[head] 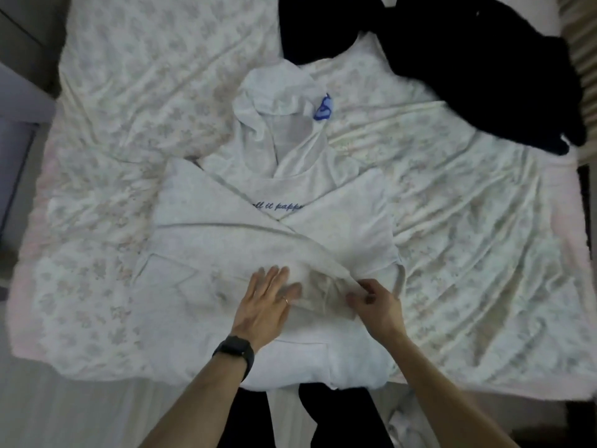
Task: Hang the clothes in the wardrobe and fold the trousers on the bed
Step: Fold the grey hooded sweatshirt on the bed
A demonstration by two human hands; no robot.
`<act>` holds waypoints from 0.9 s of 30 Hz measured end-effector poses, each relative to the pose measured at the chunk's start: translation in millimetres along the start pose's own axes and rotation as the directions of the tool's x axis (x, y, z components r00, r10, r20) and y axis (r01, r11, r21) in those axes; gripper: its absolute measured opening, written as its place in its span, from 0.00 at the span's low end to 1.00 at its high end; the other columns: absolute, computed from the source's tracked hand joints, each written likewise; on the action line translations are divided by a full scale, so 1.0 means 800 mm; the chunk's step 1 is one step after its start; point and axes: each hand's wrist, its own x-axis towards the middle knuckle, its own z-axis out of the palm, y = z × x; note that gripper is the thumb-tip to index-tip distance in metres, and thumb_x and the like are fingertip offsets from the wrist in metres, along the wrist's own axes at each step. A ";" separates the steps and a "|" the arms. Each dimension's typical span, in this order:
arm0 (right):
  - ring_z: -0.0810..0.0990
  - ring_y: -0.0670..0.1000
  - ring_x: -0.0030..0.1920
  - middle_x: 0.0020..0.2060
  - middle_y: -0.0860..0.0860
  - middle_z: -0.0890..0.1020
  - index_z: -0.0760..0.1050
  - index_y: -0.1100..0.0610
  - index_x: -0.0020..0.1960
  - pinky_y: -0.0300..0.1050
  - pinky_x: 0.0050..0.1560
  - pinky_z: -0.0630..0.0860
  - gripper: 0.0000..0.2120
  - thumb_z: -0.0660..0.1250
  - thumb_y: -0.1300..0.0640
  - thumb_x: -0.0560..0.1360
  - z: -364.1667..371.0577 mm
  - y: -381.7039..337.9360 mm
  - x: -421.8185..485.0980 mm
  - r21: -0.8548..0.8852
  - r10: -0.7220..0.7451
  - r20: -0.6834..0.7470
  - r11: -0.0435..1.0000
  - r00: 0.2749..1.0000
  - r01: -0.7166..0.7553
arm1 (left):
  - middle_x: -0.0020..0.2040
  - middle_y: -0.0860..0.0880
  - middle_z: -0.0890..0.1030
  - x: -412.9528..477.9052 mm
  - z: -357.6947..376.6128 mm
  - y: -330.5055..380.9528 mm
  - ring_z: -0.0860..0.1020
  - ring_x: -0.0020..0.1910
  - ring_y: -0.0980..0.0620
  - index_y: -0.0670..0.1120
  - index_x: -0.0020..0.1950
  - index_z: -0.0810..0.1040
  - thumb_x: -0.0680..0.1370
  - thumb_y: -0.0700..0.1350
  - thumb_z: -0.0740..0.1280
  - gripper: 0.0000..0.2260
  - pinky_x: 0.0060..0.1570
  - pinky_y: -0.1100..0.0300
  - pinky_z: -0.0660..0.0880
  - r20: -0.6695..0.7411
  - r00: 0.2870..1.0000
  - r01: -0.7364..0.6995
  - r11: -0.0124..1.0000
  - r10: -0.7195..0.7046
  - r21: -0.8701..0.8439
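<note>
A white hooded sweatshirt (226, 227) with blue script on the chest lies face up on the bed (468, 221), its hood toward the far side and both sleeves folded across the body. My left hand (269, 302) lies flat with straight fingers on the lower front of the sweatshirt. Just to its right, my right hand (374, 302) pinches the cuff end of the crossed sleeve. A dark garment (468, 59) lies crumpled at the far right of the bed.
The bed has a pale floral sheet with many creases. A slatted frame shows along the right edge (581, 59). Floor and grey furniture (16, 108) lie at the left. My dark-clothed legs (323, 415) stand at the near edge.
</note>
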 end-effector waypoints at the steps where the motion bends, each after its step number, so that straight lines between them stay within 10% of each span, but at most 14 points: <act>1: 0.78 0.35 0.33 0.32 0.44 0.81 0.76 0.45 0.46 0.29 0.31 0.71 0.05 0.70 0.54 0.78 0.004 0.001 -0.002 -0.001 -0.017 -0.031 1.000 0.999 0.017 | 0.76 0.42 0.68 0.001 0.000 0.005 0.68 0.74 0.39 0.53 0.71 0.75 0.75 0.45 0.72 0.24 0.72 0.37 0.64 0.016 1.000 0.017 1.000 -0.017 0.004; 7: 0.84 0.54 0.37 0.28 0.52 0.82 0.81 0.55 0.44 0.48 0.41 0.78 0.06 0.66 0.57 0.78 -0.008 0.032 -0.005 0.294 0.190 -0.134 0.945 0.973 -0.145 | 0.78 0.44 0.65 0.017 -0.012 0.031 0.64 0.77 0.39 0.55 0.74 0.72 0.73 0.42 0.71 0.30 0.72 0.35 0.64 0.028 1.000 -0.011 1.000 0.011 -0.002; 19: 0.72 0.60 0.64 0.65 0.55 0.76 0.74 0.58 0.66 0.58 0.61 0.70 0.26 0.68 0.62 0.68 0.039 0.020 -0.014 -0.478 -0.384 -0.305 0.853 0.871 0.209 | 0.77 0.46 0.66 0.007 -0.008 0.038 0.64 0.77 0.44 0.53 0.72 0.76 0.72 0.43 0.70 0.27 0.74 0.40 0.64 0.095 0.995 -0.018 1.000 0.020 -0.016; 27: 0.76 0.62 0.60 0.59 0.57 0.79 0.75 0.60 0.65 0.59 0.55 0.77 0.22 0.67 0.53 0.72 0.168 -0.157 0.060 -0.440 -0.607 -0.076 0.732 0.791 0.520 | 0.76 0.43 0.65 -0.040 -0.039 -0.140 0.65 0.73 0.42 0.52 0.76 0.66 0.69 0.38 0.73 0.37 0.72 0.39 0.64 -0.075 0.794 0.577 0.786 -0.603 -0.220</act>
